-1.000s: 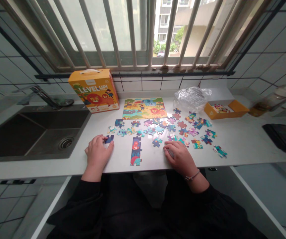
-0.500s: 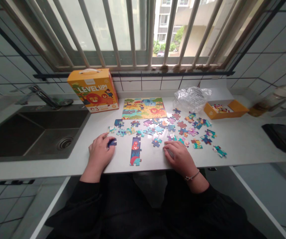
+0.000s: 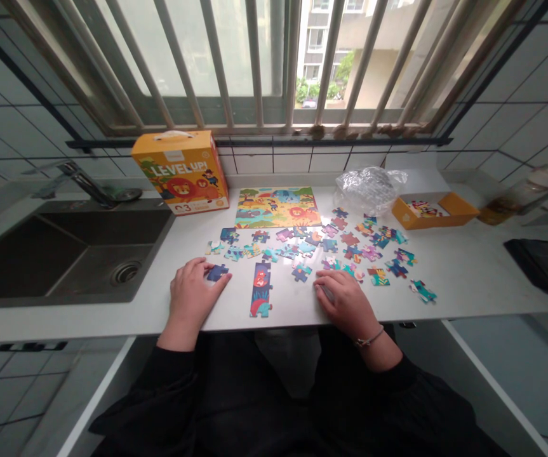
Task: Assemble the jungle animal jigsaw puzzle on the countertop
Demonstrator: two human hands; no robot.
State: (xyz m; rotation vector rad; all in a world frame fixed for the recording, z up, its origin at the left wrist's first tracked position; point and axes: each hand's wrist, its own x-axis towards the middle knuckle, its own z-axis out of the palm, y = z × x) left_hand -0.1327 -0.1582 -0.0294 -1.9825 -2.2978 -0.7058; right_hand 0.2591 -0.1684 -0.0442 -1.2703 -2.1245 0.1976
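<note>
My left hand (image 3: 192,287) rests on the counter around a dark blue jigsaw piece (image 3: 218,273), gripping it with the fingers at its far left side and the thumb at its right. To the right of this lies a joined strip of jigsaw pieces (image 3: 261,289), with a red animal on dark blue and a red and teal shape below. My right hand (image 3: 343,297) lies loosely on the counter, fingers extended and nothing visible in them. Just left of its fingertips is a loose blue jigsaw piece (image 3: 301,272). More loose jigsaw pieces (image 3: 350,239) spread beyond both hands.
A picture sheet (image 3: 277,208) with animals lies at the back, beside an upright orange box (image 3: 183,174). Crumpled clear plastic (image 3: 369,189) and an open orange tray (image 3: 430,212) stand back right. A dark sink (image 3: 87,247) is at left; a bottle (image 3: 516,197) is far right.
My left thumb has swung out to the right, showing more of the dark blue jigsaw piece. The right hand stays in place. The whole view has shifted slightly.
</note>
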